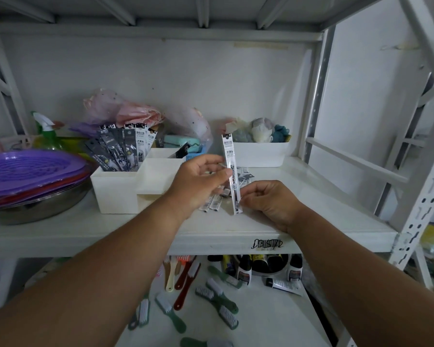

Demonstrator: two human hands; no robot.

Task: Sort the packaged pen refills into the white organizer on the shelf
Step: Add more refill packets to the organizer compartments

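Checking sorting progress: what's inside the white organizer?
The white organizer holds upright refill packs in its back-left compartment and one dark pack behind. The compartment floors are hidden.

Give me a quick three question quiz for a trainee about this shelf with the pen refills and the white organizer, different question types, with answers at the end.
1. True or false: the upright refill packet is held by both hands.
2. Which organizer compartment already holds packets? A) tall left one B) low front one
3. Fill in: loose packets lie on the shelf to the organizer's ____.

Key:
1. True; the left hand holds its middle, the right hand pinches its bottom.
2. A; sorted packets stand there.
3. right
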